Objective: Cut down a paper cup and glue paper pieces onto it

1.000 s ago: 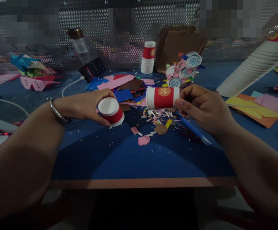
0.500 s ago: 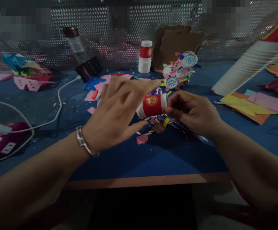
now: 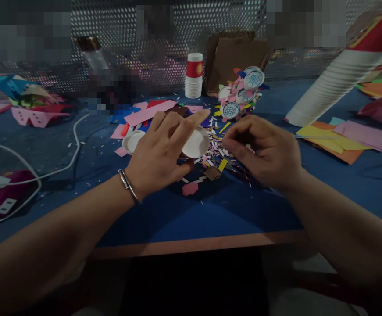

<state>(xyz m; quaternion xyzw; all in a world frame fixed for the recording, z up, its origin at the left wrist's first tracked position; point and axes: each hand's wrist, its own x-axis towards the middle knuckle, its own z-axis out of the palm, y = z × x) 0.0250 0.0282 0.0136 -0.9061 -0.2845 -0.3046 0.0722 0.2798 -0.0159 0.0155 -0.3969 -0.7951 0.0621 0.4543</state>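
A red and white paper cup (image 3: 196,143) is tilted so that a white round end faces me. My left hand (image 3: 159,156), with a silver bangle on its wrist, is around its left side, the thumb below and the index finger stretched above. Just right of the cup, and apart from it, my right hand (image 3: 263,151) has its fingers curled and thumb and index finger together; whatever may be between them is hidden. Partly behind my left hand shows another white round cup-like piece (image 3: 132,141). Small paper scraps (image 3: 215,151) lie under and between the hands.
Upside-down stacked cups (image 3: 194,75) stand at the back beside cardboard (image 3: 237,55). A decorated piece with white discs (image 3: 243,94) sits in front. A long cup stack (image 3: 332,83) leans at right, above coloured paper (image 3: 345,140). A white cable (image 3: 75,131) and purple power strip (image 3: 8,197) lie left.
My right hand has let go of the cup and drawn slightly away. The cup, now by my left hand, has turned from side-on to show its white end.
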